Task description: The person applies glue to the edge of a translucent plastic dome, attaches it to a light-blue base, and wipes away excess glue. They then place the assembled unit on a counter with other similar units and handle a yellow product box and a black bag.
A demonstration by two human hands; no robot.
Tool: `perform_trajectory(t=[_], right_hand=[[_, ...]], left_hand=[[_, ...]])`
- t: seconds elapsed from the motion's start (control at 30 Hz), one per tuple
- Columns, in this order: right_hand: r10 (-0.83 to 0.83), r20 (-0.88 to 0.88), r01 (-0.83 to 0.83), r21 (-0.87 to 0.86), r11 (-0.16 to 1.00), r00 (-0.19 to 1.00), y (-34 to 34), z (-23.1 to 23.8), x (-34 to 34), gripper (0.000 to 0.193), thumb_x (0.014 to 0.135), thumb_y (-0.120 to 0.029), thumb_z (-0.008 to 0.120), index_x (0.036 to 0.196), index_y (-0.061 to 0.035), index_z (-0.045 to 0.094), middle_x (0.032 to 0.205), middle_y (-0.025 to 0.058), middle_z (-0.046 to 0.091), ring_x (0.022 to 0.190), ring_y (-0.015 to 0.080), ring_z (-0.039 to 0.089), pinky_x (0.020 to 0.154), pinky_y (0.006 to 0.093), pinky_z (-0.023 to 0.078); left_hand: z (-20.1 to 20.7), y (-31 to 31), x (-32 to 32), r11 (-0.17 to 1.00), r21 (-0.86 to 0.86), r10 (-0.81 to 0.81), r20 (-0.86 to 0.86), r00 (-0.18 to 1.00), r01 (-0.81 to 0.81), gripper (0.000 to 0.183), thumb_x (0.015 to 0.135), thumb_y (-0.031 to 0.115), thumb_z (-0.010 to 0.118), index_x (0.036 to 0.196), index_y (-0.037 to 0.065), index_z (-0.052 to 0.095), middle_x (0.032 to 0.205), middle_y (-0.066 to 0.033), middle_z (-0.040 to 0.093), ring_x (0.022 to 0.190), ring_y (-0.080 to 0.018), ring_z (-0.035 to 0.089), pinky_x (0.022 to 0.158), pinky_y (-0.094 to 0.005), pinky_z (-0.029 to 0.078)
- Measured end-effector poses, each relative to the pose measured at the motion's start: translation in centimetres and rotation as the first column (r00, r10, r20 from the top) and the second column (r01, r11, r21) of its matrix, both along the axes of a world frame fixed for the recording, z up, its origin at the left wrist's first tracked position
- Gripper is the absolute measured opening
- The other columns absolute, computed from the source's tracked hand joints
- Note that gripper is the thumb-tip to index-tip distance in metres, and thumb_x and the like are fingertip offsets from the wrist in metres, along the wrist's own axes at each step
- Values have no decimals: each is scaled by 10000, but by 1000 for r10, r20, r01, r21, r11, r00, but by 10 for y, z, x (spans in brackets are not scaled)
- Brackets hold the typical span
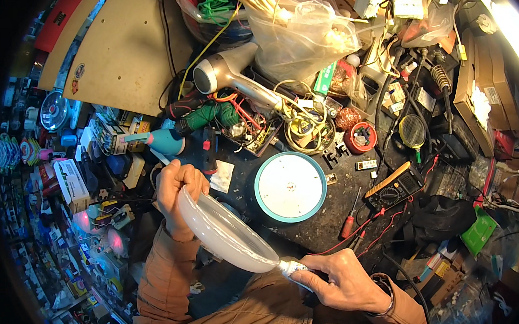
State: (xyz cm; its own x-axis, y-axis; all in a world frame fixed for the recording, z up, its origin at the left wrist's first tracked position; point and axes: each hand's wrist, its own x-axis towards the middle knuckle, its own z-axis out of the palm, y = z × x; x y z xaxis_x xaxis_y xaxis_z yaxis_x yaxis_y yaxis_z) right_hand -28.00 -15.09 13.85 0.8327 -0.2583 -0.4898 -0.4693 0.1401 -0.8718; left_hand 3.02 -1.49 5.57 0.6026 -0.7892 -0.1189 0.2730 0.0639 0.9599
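Observation:
My left hand (pixel 180 194) is closed on the far rim of a white, translucent round lamp cover (pixel 226 239), which is tilted above my lap with its hollow side facing the table. My right hand (pixel 343 279) is closed around a small white tube (pixel 292 268) with dark print. The tube's tip meets the near right rim of the cover; whether it touches cannot be told. Beyond the cover, a round lamp base (pixel 291 187), white with a light-blue rim, lies flat on the dark workbench (pixel 264 231).
To the right lie a yellow and black multimeter (pixel 395 185) with red leads and a red-handled screwdriver (pixel 349 217). A hair dryer (pixel 229 77), tangled cables and a red tub (pixel 361 137) crowd the back. A teal blower (pixel 165 141) sits beyond my left hand. A lamp (pixel 512 30) glows at far right.

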Motion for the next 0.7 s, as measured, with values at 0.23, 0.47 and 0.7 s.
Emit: perform_trajectory(t=[0.23, 0.47, 0.7], right_hand=[[85, -4, -85, -79, 993, 996, -3, -4, 0, 242, 1115, -245, 724, 1151, -34, 836, 730, 92, 763, 588, 227, 724, 575, 367, 544], [47, 36, -45, -55, 997, 998, -5, -3, 2, 236, 1113, -239, 720, 1148, -36, 835, 716, 92, 756, 580, 242, 723, 573, 376, 547], [58, 27, -55, -86, 995, 998, -6, -4, 4, 233, 1108, -236, 730, 1140, -31, 836, 704, 97, 743, 566, 244, 709, 563, 378, 537]], left_hand=[[0, -3, -1, 998, 22, 61, 65, 996, -63, 571, 1233, 296, 314, 679, 156, 337, 586, 20, 322, 532, -113, 314, 628, -323, 411], [5, -6, -2, 999, -5, 41, 179, 983, -41, 473, 1225, 242, 362, 767, 123, 342, 621, 21, 318, 549, -95, 319, 598, -298, 395], [7, -7, 0, 999, -10, 34, 240, 970, -33, 457, 1219, 220, 377, 776, 110, 350, 625, 16, 313, 550, -98, 311, 573, -292, 388]])
